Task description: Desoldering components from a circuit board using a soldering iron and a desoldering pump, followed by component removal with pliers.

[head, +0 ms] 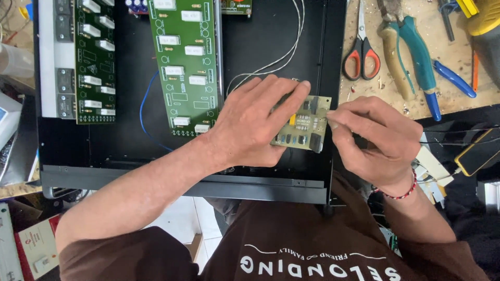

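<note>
A small olive circuit board [306, 125] with several dark and one yellow component lies over the right part of a black metal chassis [271, 36]. My left hand [255, 122] lies on the board's left side, fingers spread along its top edge, holding it. My right hand [377, 135] pinches at the board's right edge with thumb and forefinger; what is between the fingertips is too small to tell. A red bead bracelet [403, 193] is on the right wrist.
Two long green circuit boards [185, 62] [94, 57] lie in the chassis, with white wires [281, 54] and a blue wire [146, 112]. On the wooden bench to the right lie red-handled scissors [361, 52], teal-handled pliers [411, 52], a blue-handled tool [454, 79] and a phone [478, 157].
</note>
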